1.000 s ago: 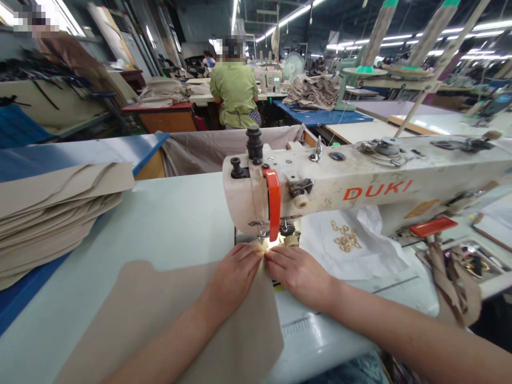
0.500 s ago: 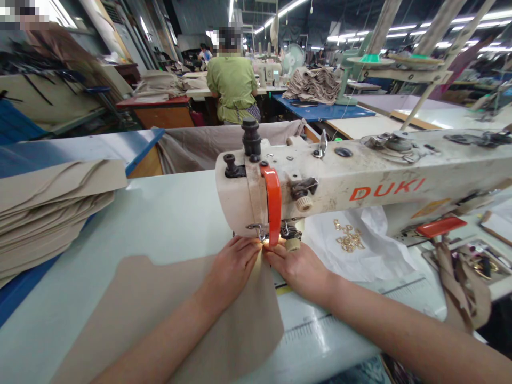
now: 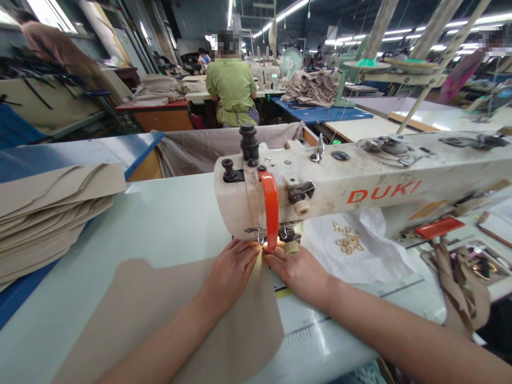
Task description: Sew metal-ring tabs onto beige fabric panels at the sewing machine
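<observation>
A tan fabric panel [image 3: 160, 309] lies flat on the pale sewing table [image 3: 168, 218], its far edge under the needle of a white DUKI sewing machine [image 3: 360, 186]. My left hand [image 3: 232, 269] rests on the fabric with fingers pressed together at the edge by the needle. My right hand [image 3: 298, 269] lies beside it, fingertips pinching the same edge just under the orange guard [image 3: 272, 210]. The two hands almost touch at the lit needle area.
A stack of tan fabric pieces [image 3: 52, 218] sits at the left on a blue board. Small gold metal rings [image 3: 347, 241] lie on white paper behind the machine. Tan straps [image 3: 456, 282] hang at the right. A person in a green top [image 3: 234, 85] sits at a table ahead.
Both hands have slid forward with the fabric edge, closer under the needle and orange guard. The view shifted slightly.
</observation>
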Demonstrator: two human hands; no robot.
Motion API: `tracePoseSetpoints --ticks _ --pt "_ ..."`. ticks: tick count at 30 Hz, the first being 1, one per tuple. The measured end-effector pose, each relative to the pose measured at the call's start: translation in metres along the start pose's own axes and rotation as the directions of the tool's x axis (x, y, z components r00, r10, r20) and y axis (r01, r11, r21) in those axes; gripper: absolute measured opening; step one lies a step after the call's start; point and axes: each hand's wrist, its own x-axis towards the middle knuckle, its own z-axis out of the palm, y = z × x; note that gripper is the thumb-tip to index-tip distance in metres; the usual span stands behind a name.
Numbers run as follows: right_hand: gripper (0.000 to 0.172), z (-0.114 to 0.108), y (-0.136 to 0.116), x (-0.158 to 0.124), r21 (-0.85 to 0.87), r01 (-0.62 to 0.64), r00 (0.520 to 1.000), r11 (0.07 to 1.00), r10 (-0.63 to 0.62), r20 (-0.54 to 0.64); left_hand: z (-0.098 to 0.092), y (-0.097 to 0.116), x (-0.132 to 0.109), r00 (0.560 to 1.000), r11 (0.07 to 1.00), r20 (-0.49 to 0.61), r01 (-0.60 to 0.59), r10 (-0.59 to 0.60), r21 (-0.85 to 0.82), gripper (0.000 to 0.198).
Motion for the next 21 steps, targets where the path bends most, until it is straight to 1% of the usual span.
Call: tracePoseSetpoints --ticks 5,7,9,12,15,18,21 --pt "0.017 -0.001 -0.001 -0.003 -0.025 0.027 0.995 0.999 -0.029 -0.097 0.0 0.0 0.0 1.0 1.0 0.003 0.006 -0.006 -0.003 0.03" --pt "0.017 -0.002 -0.002 -0.005 -0.038 0.059 0.987 0.998 -0.064 -0.145 0.0 -0.001 -0.001 1.0 1.0 0.022 0.01 -0.01 -0.001 0.03" --pt "0.016 -0.004 -0.002 -0.007 -0.04 0.099 0.981 0.994 -0.104 -0.162 -0.001 -0.001 -0.002 0.999 1.0 0.046 0.005 -0.006 0.013 0.03" --pt "0.013 -0.005 -0.002 -0.009 -0.018 0.132 0.984 0.991 -0.133 -0.122 -0.002 0.0 -0.004 0.998 0.999 0.067 -0.016 0.013 0.045 0.033" --pt "0.012 -0.005 -0.001 -0.01 0.001 0.131 0.989 0.991 -0.131 -0.072 -0.004 0.003 -0.006 0.997 0.998 0.082 -0.014 0.008 0.067 0.034" --pt "0.013 -0.004 -0.001 -0.01 0.013 0.124 0.991 0.992 -0.123 -0.053 -0.006 0.005 -0.009 0.993 0.995 0.118 -0.016 0.005 0.094 0.032" --pt "0.012 -0.004 -0.001 -0.01 0.013 0.14 0.99 0.99 -0.139 -0.037 -0.007 0.004 -0.012 0.982 0.987 0.176 -0.099 0.075 0.13 0.032"
